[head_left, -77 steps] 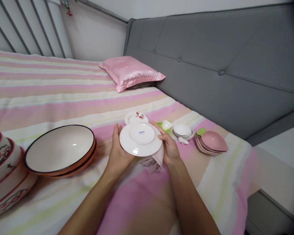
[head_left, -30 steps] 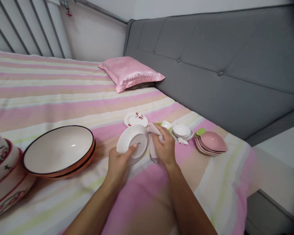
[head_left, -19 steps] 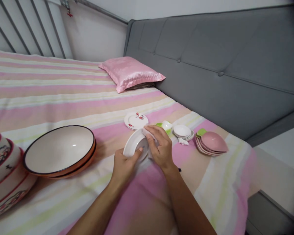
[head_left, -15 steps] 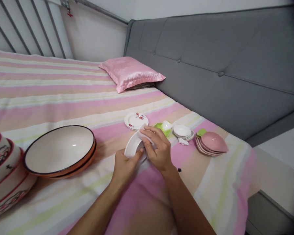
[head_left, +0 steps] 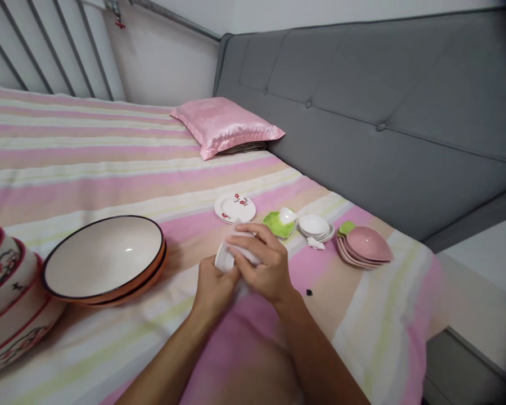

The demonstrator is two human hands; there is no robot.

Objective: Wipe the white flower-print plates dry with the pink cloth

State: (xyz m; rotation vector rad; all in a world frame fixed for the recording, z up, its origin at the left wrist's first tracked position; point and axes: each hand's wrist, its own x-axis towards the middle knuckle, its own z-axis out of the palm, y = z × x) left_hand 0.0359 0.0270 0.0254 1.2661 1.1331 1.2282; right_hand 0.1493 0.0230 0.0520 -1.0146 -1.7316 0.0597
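A small white dish (head_left: 223,259) is tilted up over the striped bedspread, its near side gripped by my left hand (head_left: 213,289) with the thumb on the inside. Bent over the dish's upper right part, my right hand (head_left: 266,264) presses a white tissue (head_left: 253,256) against it. Much of the dish is hidden behind my fingers. Just beyond it lie white plates with red flowers (head_left: 243,212). To their right is a green leaf-shaped dish (head_left: 278,225) with a white part.
Stacked small white dishes (head_left: 314,224), a crumpled white tissue (head_left: 316,243) and pink dishes (head_left: 369,244) lie right. Large orange-sided bowls (head_left: 105,259) and flowered bowls (head_left: 14,304) stand left. A pink pillow (head_left: 230,126) lies by the grey headboard (head_left: 362,79). A small black piece (head_left: 309,292) lies near my right forearm.
My right hand has slid slightly left and down across the dish with the tissue, covering more of it. The dish has turned, and the green dish shows more fully.
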